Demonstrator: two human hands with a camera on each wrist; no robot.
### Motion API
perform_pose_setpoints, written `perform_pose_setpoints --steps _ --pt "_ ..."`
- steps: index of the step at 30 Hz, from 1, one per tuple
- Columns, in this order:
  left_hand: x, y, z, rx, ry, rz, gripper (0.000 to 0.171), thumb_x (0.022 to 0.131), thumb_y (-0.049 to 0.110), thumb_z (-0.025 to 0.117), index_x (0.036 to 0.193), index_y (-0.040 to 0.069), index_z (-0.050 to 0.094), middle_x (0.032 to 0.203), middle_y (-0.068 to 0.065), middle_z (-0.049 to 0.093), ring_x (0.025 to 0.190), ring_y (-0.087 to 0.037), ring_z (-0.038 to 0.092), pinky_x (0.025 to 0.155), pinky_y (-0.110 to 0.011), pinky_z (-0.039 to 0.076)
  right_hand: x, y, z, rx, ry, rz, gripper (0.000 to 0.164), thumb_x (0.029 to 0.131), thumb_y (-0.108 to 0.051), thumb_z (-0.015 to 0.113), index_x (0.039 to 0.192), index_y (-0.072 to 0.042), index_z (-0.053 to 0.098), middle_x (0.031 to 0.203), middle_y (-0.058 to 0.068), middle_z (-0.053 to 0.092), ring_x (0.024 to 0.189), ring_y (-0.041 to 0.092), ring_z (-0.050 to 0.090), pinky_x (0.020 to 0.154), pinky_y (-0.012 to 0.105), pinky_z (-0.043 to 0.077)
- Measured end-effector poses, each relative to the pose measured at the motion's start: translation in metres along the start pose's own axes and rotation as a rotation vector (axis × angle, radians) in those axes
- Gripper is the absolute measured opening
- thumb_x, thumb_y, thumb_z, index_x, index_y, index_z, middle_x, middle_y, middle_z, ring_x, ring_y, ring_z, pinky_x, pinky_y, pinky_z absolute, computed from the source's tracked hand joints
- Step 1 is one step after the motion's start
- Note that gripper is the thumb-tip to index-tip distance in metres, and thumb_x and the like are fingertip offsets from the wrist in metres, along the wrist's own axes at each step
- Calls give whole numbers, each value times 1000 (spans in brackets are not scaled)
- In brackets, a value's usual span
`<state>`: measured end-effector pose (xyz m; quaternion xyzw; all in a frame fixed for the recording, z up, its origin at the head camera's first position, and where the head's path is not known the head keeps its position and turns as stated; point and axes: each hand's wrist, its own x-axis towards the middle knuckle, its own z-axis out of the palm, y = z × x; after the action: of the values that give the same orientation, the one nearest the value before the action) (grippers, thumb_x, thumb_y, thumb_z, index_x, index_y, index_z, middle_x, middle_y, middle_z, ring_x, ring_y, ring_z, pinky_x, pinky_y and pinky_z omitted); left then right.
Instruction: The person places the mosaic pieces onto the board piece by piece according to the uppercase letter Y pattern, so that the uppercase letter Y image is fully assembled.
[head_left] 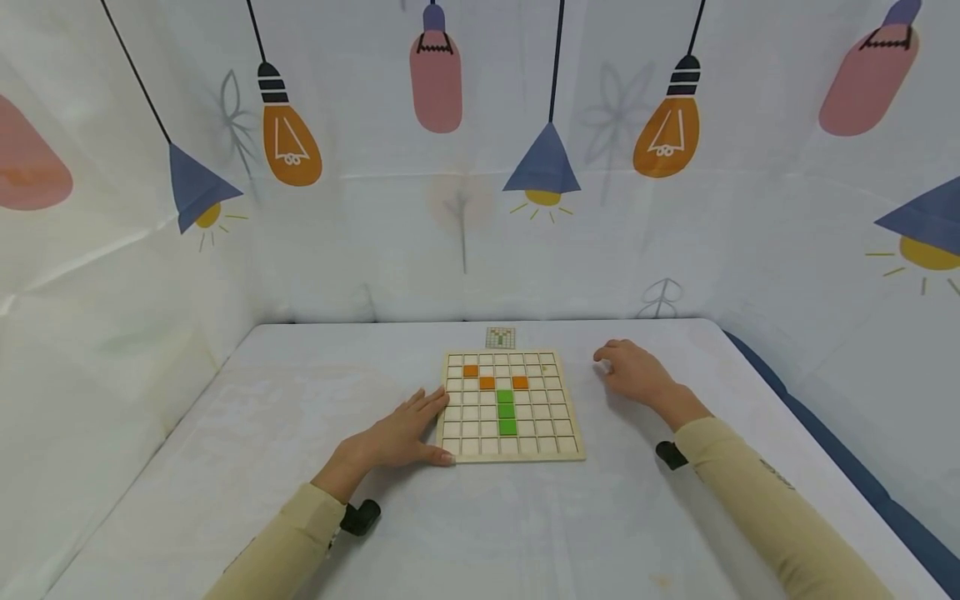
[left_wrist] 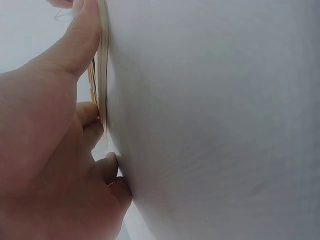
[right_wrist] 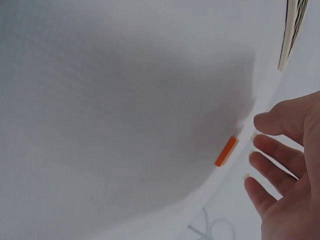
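Observation:
A square wooden grid board [head_left: 517, 457] lies on the table. Three orange tiles, including one at the upper left [head_left: 470, 371], sit in its cells above a column of three green tiles [head_left: 506, 411]. My left hand [head_left: 401, 432] rests at the board's left side, its thumb at the near left corner and its fingers extended along the left edge. To the right of the board, my right hand [head_left: 637, 371] hovers with loosely bent fingers and holds nothing. Below those fingertips, a loose orange tile [right_wrist: 227, 151] shows in the right wrist view; the hand hides it in the head view.
A small card [head_left: 500, 337] with a printed grid pattern lies just behind the board. The white tabletop [head_left: 525, 533] reaches back to a patterned cloth wall [head_left: 465, 250]. Dark blue material [head_left: 832, 442] runs along the table's right side.

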<state>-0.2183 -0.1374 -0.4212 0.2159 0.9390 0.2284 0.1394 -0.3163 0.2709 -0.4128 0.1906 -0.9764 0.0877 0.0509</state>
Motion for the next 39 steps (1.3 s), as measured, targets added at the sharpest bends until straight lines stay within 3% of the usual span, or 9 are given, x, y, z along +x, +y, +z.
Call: perform_pose_setpoints --steps 10,19,39 --pt "1 0 0 7 0 -5 103 84 54 74 160 11 20 169 -4 12 157 -35 3 128 -52 10 -4 8 -3 -10 -19 49 27 91 -2 58 115 -2 71 114 16 68 103 33 61 91 51 53" --pt "2 -1 1 10 -4 -4 102 84 54 73 160 11 20 169 -4 12 157 -35 4 127 -52 11 -7 15 0 -16 -37 75 25 95 -8 60 117 -2 70 112 16 68 102 34 60 92 53 52" --pt "3 -1 1 19 -2 -6 103 84 55 73 160 11 20 169 -4 13 157 -35 4 127 -52 11 -7 23 1 -26 -14 67 23 87 0 65 109 -3 72 99 13 66 92 31 60 84 50 54"
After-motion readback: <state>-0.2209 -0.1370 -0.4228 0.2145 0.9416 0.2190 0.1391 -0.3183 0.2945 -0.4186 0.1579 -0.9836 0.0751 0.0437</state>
